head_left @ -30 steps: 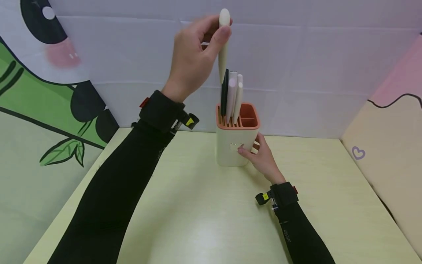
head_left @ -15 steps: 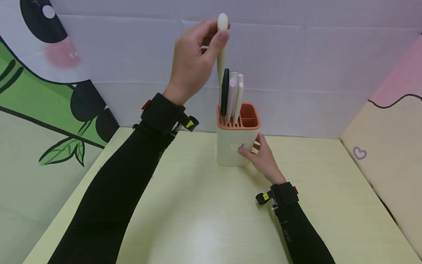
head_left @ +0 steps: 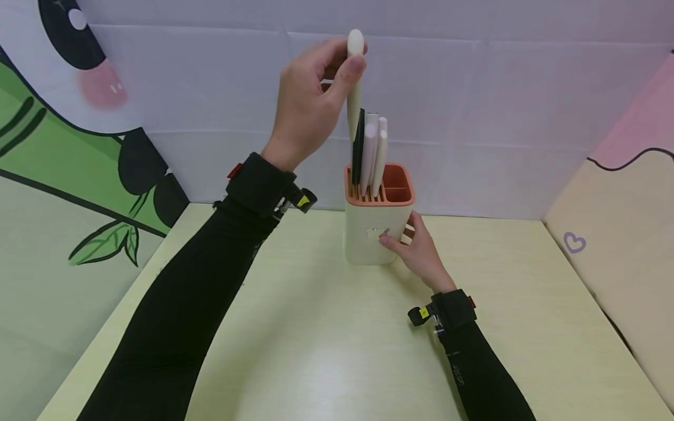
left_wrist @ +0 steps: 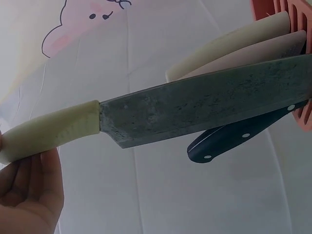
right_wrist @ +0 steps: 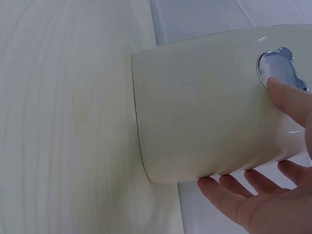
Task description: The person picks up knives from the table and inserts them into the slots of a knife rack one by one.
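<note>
Near the top of the head view, my left hand [head_left: 310, 99] pinches the cream handle of a cleaver-like knife [left_wrist: 204, 103]. Its broad dark grey blade points down to the slots of a white knife holder [head_left: 363, 237] with an orange top; how deep the tip sits is hidden. Around the holder's right side my right hand [head_left: 423, 257] grips, thumb on the front by a shiny bear-shaped badge [right_wrist: 280, 68], fingers against the side. Standing in neighbouring slots are a black-handled knife [left_wrist: 243, 134], a pale pink handle [head_left: 370, 146] and white handles [head_left: 381, 164].
The holder stands upright on a pale wood table [head_left: 316, 339], close to its back edge. Behind it hangs a white cloth wall [head_left: 474, 117]. Divided compartments [head_left: 397, 186] open at the holder's right top.
My left hand has come down a little with the knife, bringing it lower over the slots. My right hand has stayed in place on the holder.
</note>
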